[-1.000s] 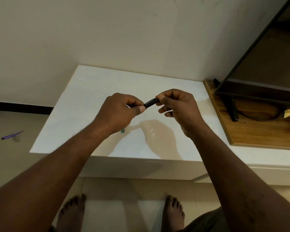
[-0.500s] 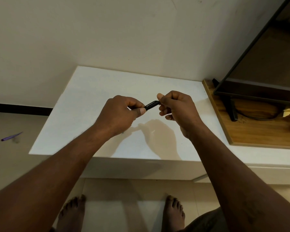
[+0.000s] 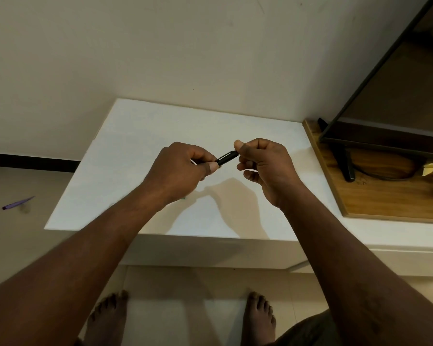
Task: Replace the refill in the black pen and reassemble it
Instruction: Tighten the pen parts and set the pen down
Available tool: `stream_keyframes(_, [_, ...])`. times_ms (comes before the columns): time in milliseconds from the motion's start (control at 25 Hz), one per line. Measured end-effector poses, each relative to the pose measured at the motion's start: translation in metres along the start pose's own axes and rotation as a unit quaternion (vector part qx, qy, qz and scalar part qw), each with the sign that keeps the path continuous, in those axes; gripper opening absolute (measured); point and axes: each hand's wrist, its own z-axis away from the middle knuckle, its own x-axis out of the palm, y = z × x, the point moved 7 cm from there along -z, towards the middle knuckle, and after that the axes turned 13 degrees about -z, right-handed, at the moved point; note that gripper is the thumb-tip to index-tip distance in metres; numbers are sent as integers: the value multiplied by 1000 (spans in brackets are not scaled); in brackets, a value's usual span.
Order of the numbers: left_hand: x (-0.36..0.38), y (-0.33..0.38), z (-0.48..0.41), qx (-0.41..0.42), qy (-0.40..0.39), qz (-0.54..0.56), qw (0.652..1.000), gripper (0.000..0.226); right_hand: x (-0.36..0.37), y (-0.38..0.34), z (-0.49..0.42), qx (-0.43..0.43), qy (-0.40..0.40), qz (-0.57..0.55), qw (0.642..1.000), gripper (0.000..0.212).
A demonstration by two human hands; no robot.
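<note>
Pen [image 3: 226, 158] at frame centre, above the white tabletop [image 3: 135, 146]: left grip [image 3: 185, 166] curled tight round its lower-left end, right grip [image 3: 263, 166] pinching its upper-right end, other fingers curled.

We saw a plain cream wall [image 3: 160, 46] behind a white desk [image 3: 140, 136], with black skirting [image 3: 30, 162] at left. A purple strip [image 3: 18, 203] lay on the beige tiled floor [image 3: 23, 245]. At right, a wooden board [image 3: 385, 203] carried a dark flat screen [image 3: 398, 96], with a cable [image 3: 385, 176] looped beneath. Warm, dim light.
</note>
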Motion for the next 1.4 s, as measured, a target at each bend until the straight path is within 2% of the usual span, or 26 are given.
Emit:
stream_keyframes(160, [1,-2,0,-6,-3,19,1000,7,2,2,1,7,12,-19,1000,37])
stream_keyframes(280, [4,-1,0,-7,-12,52,999,9,2,2,2,16,13,-39,999,35])
stream_keyframes(400, [6,-1,-1,-19,-27,124,992,10,6,2,4,31,-16,-80,996,34])
stream_keyframes(560, [7,1,0,-20,-46,188,981,12,21,4,8,15,-56,-49,997,26])
stream_keyframes(680, [12,2,2,-21,-94,176,980,22,12,0,5,9,0,-75,997,27])
stream_keyframes(760, [17,3,3,-18,-127,167,978,20,1,-2,2,9,35,-87,996,28])
stream_keyframes(1000, [25,6,5,-17,-174,183,967,19,-8,0,0,17,62,-115,991,28])
stream_keyframes(1160, [27,4,6,-17,-183,185,965,18,-2,4,1,36,46,-140,988,34])
stream_keyframes(1280, [32,5,7,-13,-194,184,963,17,9,10,3,70,13,-201,977,41])
stream_keyframes(1400, [37,8,10,-6,-210,186,960,18,20,12,5,93,-13,-259,961,38])
